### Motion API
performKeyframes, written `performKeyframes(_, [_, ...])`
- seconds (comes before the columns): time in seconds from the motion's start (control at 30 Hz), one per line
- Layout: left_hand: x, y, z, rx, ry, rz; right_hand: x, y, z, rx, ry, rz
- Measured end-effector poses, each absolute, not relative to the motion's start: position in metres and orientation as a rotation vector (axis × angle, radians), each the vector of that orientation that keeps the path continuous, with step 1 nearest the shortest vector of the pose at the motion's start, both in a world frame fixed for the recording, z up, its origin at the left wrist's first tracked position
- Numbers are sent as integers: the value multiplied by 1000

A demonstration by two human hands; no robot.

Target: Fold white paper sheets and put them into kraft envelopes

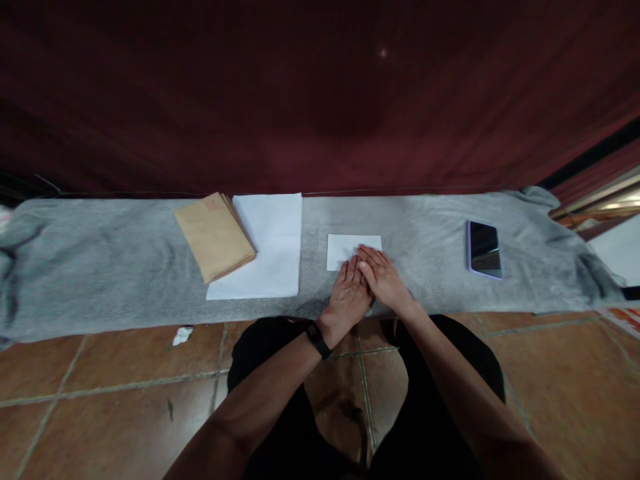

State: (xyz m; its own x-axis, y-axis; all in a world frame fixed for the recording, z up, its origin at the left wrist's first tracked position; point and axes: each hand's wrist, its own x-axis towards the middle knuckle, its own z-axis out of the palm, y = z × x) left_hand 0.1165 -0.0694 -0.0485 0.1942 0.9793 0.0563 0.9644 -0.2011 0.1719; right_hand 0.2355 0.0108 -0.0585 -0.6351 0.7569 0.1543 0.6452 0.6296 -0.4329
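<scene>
A small white paper (345,245), perhaps folded, lies on the grey cloth in front of me. My left hand (351,293) rests flat at its lower edge, fingers stretched out. Partly over the left fingers lies my right hand (384,275), also flat, its fingertips on the paper's right part. The hands touch each other, and they cover the paper's lower right corner. Neither hand grips anything. To the left, a stack of brown envelopes (215,237) overlaps a stack of larger white sheets (275,247).
A phone (485,250) with a purple edge lies to the right on the grey cloth (425,227). A dark red curtain-like surface (320,100) rises behind. A scrap of white paper (183,335) is on the tiled floor (125,413).
</scene>
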Motion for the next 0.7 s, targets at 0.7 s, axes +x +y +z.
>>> performKeyframes(0.7, [94, -45, -39, 2226, 2057, 327, 231, 10, -53, -1264, -2502, 303])
